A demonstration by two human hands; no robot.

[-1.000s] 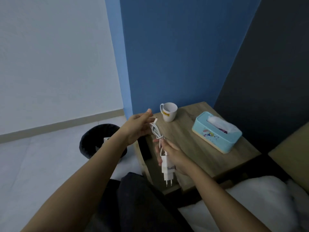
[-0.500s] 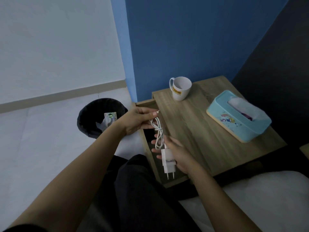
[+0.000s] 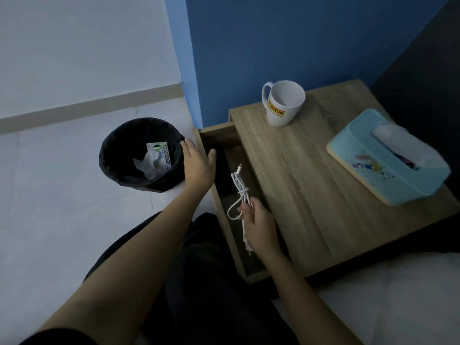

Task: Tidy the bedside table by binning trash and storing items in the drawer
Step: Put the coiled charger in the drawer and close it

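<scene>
Blue wall is backing a wooden counter [image 3: 311,190], whose drawer [image 3: 224,140] is standing pulled out on its left side. The right hand [image 3: 258,227] is holding a white charger [image 3: 246,235] over the open drawer, fingers [image 3: 249,207] curled shut around the bundled cable [image 3: 240,188], whose plug end is pointing away from the person. The left hand [image 3: 198,165] is hovering with its fingers spread and holding nothing, between the drawer front and a black bin [image 3: 119,155] that has wrappers [image 3: 155,159] lying inside. A white mug [image 3: 283,105] and a blue tissue box [image 3: 388,160] are sitting on the counter.
</scene>
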